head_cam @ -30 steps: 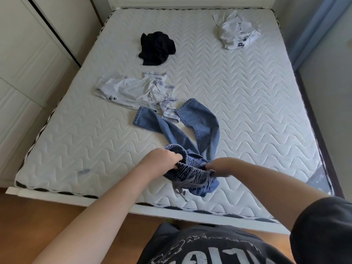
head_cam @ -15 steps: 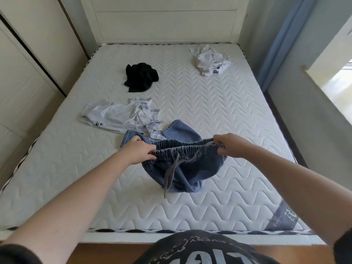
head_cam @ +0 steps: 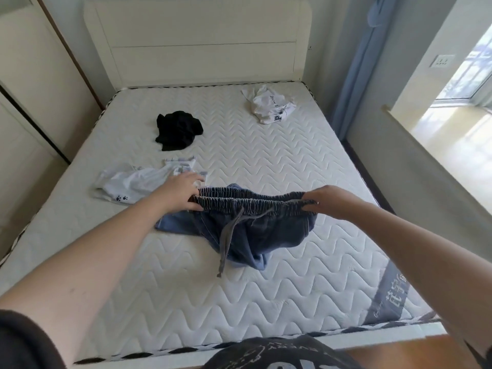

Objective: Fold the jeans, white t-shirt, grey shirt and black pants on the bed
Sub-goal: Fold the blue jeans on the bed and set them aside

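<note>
- Jeans [head_cam: 255, 230] were held up by the waistband over the near half of the bed [head_cam: 266, 161]; the lower part sagged onto the mattress, w/ a grey drawstring [head_cam: 226, 243] hanging down the front.
- Left hand [head_cam: 181, 191] was curled on the waistband's left end, fingers pinching the elastic.
- Right hand [head_cam: 326, 201] was curled on the right end; waistband was stretched between the two hands.
- Grey shirt [head_cam: 138, 185] was seen crumpled just behind the left hand, paw print at its near edge; whether it touched the jeans could not be told.
- Black pants [head_cam: 178, 130] were left bunched further back, left of centre.
- White tee [head_cam: 271, 107] was seen crumpled near the headboard [head_cam: 197, 41], right side, well apart from the rest.
- A window [head_cam: 463, 75] and blue curtain [head_cam: 359, 70] were seen to the right.
</note>
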Demonstrator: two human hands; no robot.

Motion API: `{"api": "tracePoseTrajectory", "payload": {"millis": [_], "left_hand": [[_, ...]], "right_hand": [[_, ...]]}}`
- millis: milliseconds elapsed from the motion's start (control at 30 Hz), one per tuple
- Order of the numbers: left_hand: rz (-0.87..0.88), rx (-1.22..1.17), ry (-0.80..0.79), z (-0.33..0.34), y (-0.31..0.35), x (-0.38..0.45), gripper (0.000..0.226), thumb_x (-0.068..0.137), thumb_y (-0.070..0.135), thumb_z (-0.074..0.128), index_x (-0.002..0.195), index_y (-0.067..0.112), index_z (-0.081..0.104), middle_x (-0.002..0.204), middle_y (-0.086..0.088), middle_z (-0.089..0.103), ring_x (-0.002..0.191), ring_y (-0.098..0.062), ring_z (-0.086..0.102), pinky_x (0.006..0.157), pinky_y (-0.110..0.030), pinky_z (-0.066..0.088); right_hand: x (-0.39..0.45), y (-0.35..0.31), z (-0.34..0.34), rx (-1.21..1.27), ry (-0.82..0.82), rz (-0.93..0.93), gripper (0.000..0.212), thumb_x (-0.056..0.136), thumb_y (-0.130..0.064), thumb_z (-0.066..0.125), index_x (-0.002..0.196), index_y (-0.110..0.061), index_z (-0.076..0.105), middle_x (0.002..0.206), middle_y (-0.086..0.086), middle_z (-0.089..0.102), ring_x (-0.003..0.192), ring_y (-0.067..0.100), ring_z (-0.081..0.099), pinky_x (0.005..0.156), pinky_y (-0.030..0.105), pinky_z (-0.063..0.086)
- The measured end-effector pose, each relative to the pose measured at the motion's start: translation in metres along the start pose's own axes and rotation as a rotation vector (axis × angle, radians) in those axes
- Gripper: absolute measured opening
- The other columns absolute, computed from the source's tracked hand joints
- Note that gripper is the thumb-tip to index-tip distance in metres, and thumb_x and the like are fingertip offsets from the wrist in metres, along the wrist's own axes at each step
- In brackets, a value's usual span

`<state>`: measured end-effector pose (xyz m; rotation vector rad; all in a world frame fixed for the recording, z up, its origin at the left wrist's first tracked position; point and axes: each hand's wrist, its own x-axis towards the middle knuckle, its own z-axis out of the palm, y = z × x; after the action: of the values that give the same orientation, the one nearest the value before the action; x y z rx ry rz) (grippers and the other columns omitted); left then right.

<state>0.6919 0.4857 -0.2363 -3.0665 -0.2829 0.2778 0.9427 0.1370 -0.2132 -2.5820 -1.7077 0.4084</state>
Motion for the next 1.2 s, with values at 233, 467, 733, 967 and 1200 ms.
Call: {"api": "tracePoseTrajectory", "payload": {"millis": [233, 467, 733, 967, 1200], "left_hand": [[-0.169, -0.274, 0.170, -0.061, -0.011, 0.003, 0.024, 0.087, 0.053, 0.065, 0.093, 0.029, 0.064, 0.083, 0.003, 0.067, 0.080, -0.019, 0.062, 0.064, -0.032, 0.045], [-0.146, -0.404, 0.467, -0.172, -0.035, 0.003, 0.027, 0.082, 0.046, 0.074, 0.085, 0.021, 0.064, 0.069, 0.001, 0.061, 0.065, -0.014, 0.057, 0.055, -0.028, 0.038], [-0.173, -0.317, 0.700, -0.326, -0.063, -0.007, 0.037, 0.075, 0.046, 0.081, 0.085, 0.014, 0.067, 0.073, -0.005, 0.066, 0.071, -0.021, 0.061, 0.062, -0.034, 0.045], [-0.115, -0.139, 0.835, -0.433, -0.060, -0.027, 0.042, 0.079, 0.041, 0.079, 0.073, 0.006, 0.058, 0.063, -0.009, 0.057, 0.062, -0.026, 0.052, 0.056, -0.034, 0.035], [-0.092, 0.144, 0.931, -0.516, -0.072, -0.038, 0.037, 0.086, 0.045, 0.069, 0.087, 0.010, 0.059, 0.076, -0.003, 0.050, 0.067, -0.026, 0.051, 0.059, -0.035, 0.038]], "right_hand": [[-0.004, 0.009, -0.031, -0.029, 0.093, 0.070, 0.034, 0.083, -0.060, 0.065, 0.083, -0.028, 0.052, 0.076, -0.011, 0.055, 0.076, 0.016, 0.055, 0.070, 0.033, 0.047], [0.014, 0.002, -0.117, 0.245, 0.435, 0.201, 0.032, 0.088, -0.041, 0.069, 0.076, -0.027, 0.042, 0.067, -0.002, 0.054, 0.061, 0.020, 0.053, 0.051, 0.030, 0.037], [0.033, -0.013, -0.243, 0.309, 0.664, 0.127, 0.025, 0.094, -0.028, 0.063, 0.097, -0.023, 0.039, 0.073, -0.001, 0.055, 0.061, 0.018, 0.053, 0.052, 0.029, 0.039], [0.030, -0.025, -0.355, 0.334, 0.967, 0.065, 0.019, 0.095, -0.024, 0.062, 0.106, -0.019, 0.048, 0.076, 0.005, 0.060, 0.067, 0.028, 0.055, 0.062, 0.034, 0.042], [0.022, -0.037, -0.456, 0.298, 1.154, 0.012, 0.015, 0.099, -0.021, 0.057, 0.104, -0.026, 0.043, 0.083, 0.011, 0.066, 0.068, 0.030, 0.062, 0.064, 0.044, 0.053]]}}
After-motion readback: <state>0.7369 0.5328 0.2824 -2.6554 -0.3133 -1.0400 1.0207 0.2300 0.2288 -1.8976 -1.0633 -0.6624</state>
